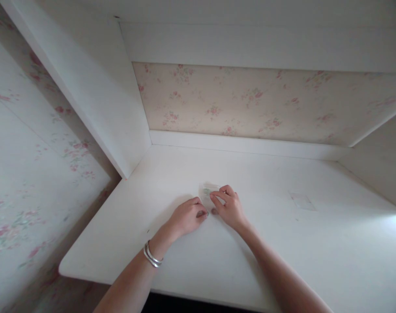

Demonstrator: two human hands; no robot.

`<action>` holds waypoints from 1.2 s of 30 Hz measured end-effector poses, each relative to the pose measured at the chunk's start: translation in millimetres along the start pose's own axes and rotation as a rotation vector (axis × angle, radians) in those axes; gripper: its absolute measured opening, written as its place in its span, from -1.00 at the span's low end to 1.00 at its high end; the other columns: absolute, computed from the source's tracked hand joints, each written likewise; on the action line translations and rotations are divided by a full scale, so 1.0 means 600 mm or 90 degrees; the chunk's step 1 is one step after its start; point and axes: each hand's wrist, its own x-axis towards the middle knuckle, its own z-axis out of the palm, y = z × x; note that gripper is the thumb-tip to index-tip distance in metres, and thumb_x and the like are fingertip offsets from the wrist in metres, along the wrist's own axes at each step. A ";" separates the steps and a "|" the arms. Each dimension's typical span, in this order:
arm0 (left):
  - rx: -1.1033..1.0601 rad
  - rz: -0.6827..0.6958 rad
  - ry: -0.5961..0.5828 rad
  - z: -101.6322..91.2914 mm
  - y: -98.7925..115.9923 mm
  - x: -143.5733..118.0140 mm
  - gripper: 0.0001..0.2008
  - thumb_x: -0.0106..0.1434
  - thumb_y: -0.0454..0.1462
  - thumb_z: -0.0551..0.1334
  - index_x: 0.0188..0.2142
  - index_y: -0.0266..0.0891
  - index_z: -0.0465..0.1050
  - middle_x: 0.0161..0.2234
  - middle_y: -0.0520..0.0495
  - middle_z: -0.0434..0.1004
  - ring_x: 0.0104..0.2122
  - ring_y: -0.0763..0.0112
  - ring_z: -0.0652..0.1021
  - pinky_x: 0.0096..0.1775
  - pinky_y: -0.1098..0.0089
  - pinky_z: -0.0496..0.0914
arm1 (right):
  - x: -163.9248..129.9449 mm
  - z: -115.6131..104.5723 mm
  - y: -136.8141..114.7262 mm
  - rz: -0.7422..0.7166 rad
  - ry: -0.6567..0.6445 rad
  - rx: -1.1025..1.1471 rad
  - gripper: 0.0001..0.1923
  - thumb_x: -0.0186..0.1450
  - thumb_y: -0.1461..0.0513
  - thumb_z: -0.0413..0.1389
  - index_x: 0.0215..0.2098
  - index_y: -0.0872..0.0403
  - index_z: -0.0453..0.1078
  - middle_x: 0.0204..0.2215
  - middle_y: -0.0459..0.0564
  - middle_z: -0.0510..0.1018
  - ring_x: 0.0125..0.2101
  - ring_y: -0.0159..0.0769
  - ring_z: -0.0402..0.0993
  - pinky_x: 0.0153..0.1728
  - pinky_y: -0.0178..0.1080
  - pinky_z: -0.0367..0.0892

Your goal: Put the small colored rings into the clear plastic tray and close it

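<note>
A small clear plastic packet with something greenish in it lies on the white desktop in front of my hands. My right hand is at its right edge, thumb and index fingertip pinched together; whether they grip the packet or something tiny, I cannot make out. Just to the left and nearer, my left hand is closed in a pinch, with a tiny greenish speck at its fingertips that is too small to name. A small brownish spot shows under my right hand. Silver bangles circle my left wrist.
The white desktop has a rounded front left corner. Another flat clear plastic piece lies to the right. A white side panel rises at the left, an overhead shelf spans above, and floral wallpaper covers the back.
</note>
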 end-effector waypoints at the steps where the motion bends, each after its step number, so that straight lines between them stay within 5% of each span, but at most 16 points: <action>1: 0.006 0.001 -0.003 0.002 0.000 0.000 -0.88 0.21 -0.28 0.18 -0.36 -0.15 0.51 -0.32 0.02 0.44 -0.31 0.44 0.47 -0.20 0.45 0.33 | 0.003 0.003 0.002 0.006 -0.015 0.002 -0.81 0.27 0.14 0.05 -0.31 -0.05 0.51 -0.38 -0.07 0.36 -0.37 -0.38 0.34 -0.31 -0.28 0.24; 5: 0.013 0.009 -0.015 0.005 -0.002 -0.002 -0.85 0.22 -0.30 0.15 -0.38 -0.16 0.51 -0.33 0.02 0.45 -0.32 0.44 0.47 -0.21 0.45 0.33 | 0.006 0.002 0.009 0.047 -0.051 0.025 -0.79 0.27 0.11 0.04 -0.32 -0.05 0.51 -0.37 -0.07 0.37 -0.42 -0.40 0.33 -0.43 -0.32 0.24; 13: -0.065 -0.018 -0.009 0.003 -0.005 0.001 -0.85 0.24 -0.30 0.14 -0.37 -0.19 0.49 -0.34 0.01 0.43 -0.36 0.46 0.46 -0.27 0.45 0.32 | -0.012 -0.044 0.035 0.120 0.049 0.121 -0.70 0.27 0.04 0.02 -0.36 0.03 0.51 -0.43 -0.03 0.39 -0.41 -0.34 0.33 -0.44 -0.29 0.25; 18: -0.144 -0.049 0.040 -0.007 -0.004 0.013 -0.81 0.26 -0.22 0.13 -0.36 -0.20 0.49 -0.35 -0.01 0.40 -0.38 0.48 0.44 -0.31 0.47 0.32 | -0.032 -0.050 0.045 0.148 0.004 0.137 -0.70 0.27 0.05 0.02 -0.37 0.03 0.51 -0.44 -0.03 0.40 -0.43 -0.34 0.33 -0.47 -0.30 0.23; 24: -0.120 -0.075 0.149 -0.003 -0.004 0.046 -0.77 0.26 -0.14 0.12 -0.30 -0.19 0.49 -0.36 -0.01 0.40 -0.36 0.44 0.43 -0.29 0.43 0.33 | -0.038 -0.050 0.033 0.113 0.000 0.125 -0.73 0.30 0.10 -0.01 -0.32 0.01 0.50 -0.41 -0.05 0.39 -0.44 -0.38 0.33 -0.48 -0.34 0.23; 29: -0.082 -0.050 0.170 0.013 -0.009 0.072 -0.79 0.27 -0.20 0.10 -0.30 -0.17 0.50 -0.33 -0.02 0.41 -0.29 0.42 0.45 -0.19 0.40 0.35 | -0.040 -0.052 0.033 0.089 -0.002 0.102 -0.74 0.31 0.12 -0.02 -0.30 0.01 0.49 -0.41 -0.05 0.38 -0.44 -0.39 0.32 -0.46 -0.35 0.23; 36: -0.082 -0.081 0.197 -0.008 -0.017 0.055 -0.76 0.28 -0.18 0.07 -0.26 -0.20 0.49 -0.32 -0.03 0.45 -0.33 0.44 0.46 -0.24 0.42 0.36 | -0.052 -0.051 0.015 -0.002 -0.043 0.018 -0.75 0.34 0.16 -0.05 -0.31 -0.01 0.47 -0.39 -0.04 0.40 -0.39 -0.37 0.33 -0.28 -0.26 0.20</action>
